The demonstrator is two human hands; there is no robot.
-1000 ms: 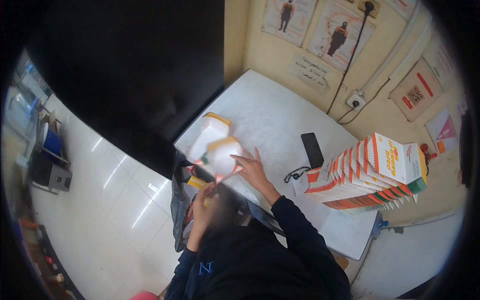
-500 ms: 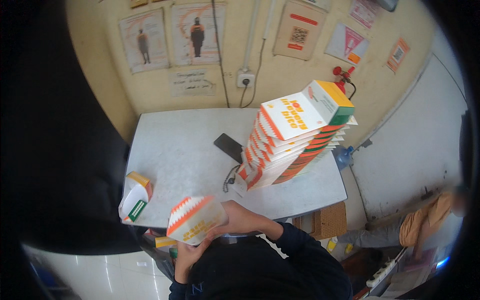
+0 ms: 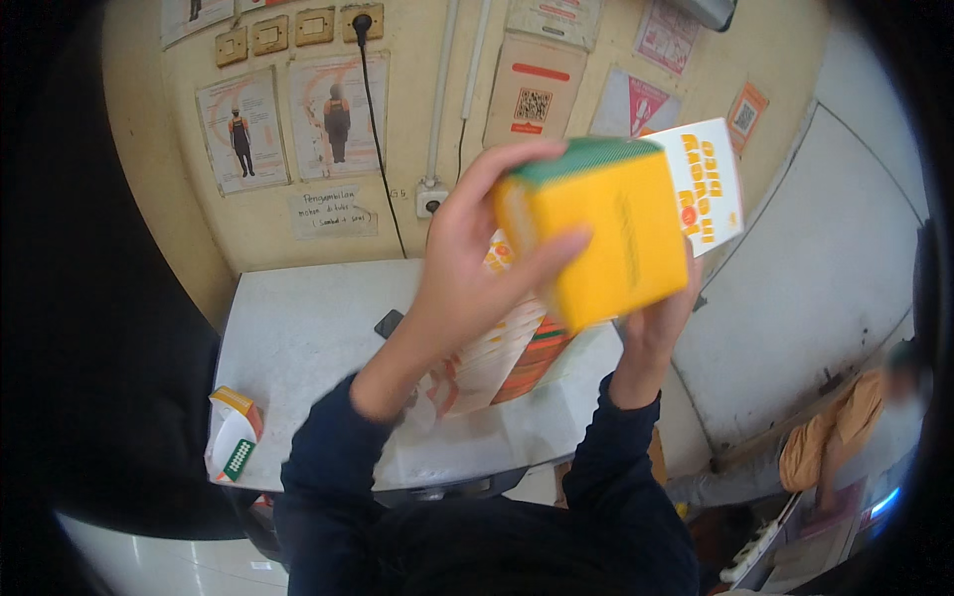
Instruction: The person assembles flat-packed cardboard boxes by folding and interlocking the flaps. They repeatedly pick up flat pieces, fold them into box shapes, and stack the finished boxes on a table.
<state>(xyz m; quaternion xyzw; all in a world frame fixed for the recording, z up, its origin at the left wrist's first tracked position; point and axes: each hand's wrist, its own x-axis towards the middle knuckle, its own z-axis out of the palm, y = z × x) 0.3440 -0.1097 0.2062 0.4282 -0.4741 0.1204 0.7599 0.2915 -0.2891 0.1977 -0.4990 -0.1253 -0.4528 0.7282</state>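
Currently carrying out handling step: your left hand (image 3: 477, 243) and right hand (image 3: 661, 313) clamp yellow-and-green carton (image 3: 621, 233) from both sides, above carton stack (image 3: 512, 368) at right of worktop (image 3: 298, 328). Separation from stack unclear. Next move likely calls for level, two-handed support.

I view one printed carton (image 3: 621, 243), gripped between the left hand (image 3: 482, 233) and the right hand (image 3: 661, 310). Orientation: tilted, with its flat yellow face toward my camera and its green side along the upper edge. A white panel (image 3: 708, 189) bearing orange and yellow lettering projects at the right. The carton covers the upper part of the stack of cartons (image 3: 509, 370); I cannot determine whether the two touch.
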